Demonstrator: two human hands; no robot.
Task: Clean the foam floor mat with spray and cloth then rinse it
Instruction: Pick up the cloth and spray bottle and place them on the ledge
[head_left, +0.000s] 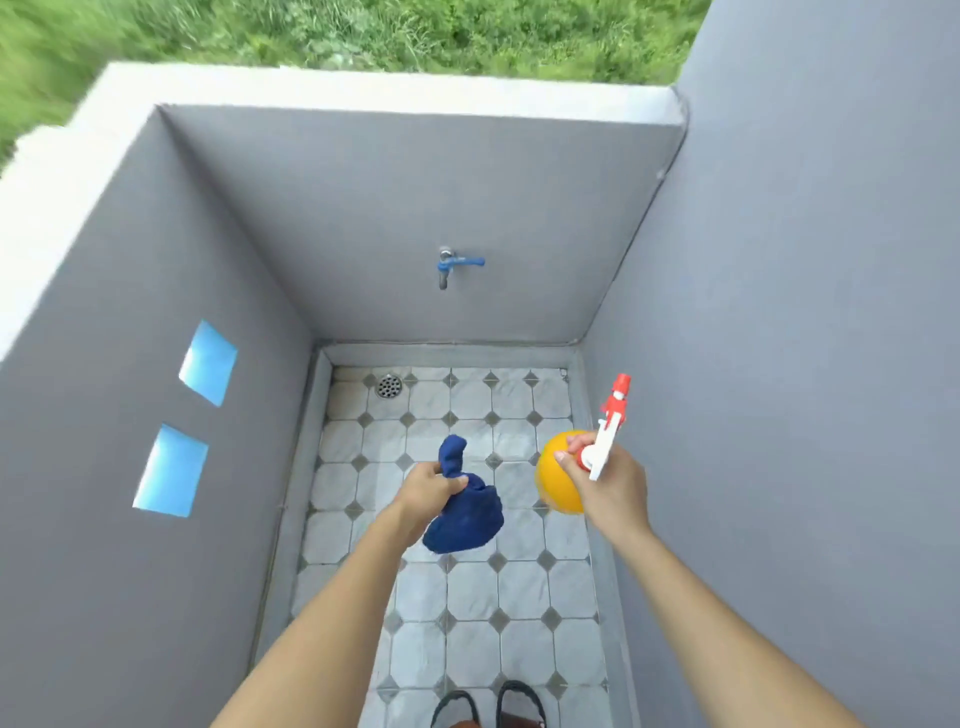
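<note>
Head view: I am looking down into a small grey-walled wash bay with a tiled floor (470, 597), taking the tap (453, 266) on the far wall as my landmark.
Left hand: my left hand (428, 491) is closing around the neck of a bunched blue cloth (465, 512), fingers pressed together on it, well below the tap and over the middle of the floor.
Right hand: my right hand (608, 483) is wrapping around the neck of an orange spray bottle (558, 475), just under its red and white trigger head, below and to the right of the tap, near the right wall.
Mat: I am not seeing the foam floor mat anywhere; the tiles under the tap are lying bare.
Drain: a round drain (389, 386) is sitting in the floor corner below and left of the tap.
Feet: dark sandals (488, 706) are showing at the near edge, farthest from the tap.
Step in hand: I judge I am carrying the cleaning things, with spraying and wiping not yet begun.
Next move: it is calling for finding the mat and laying it flat below the tap, then aiming the nozzle at it while keeping the cloth ready.
</note>
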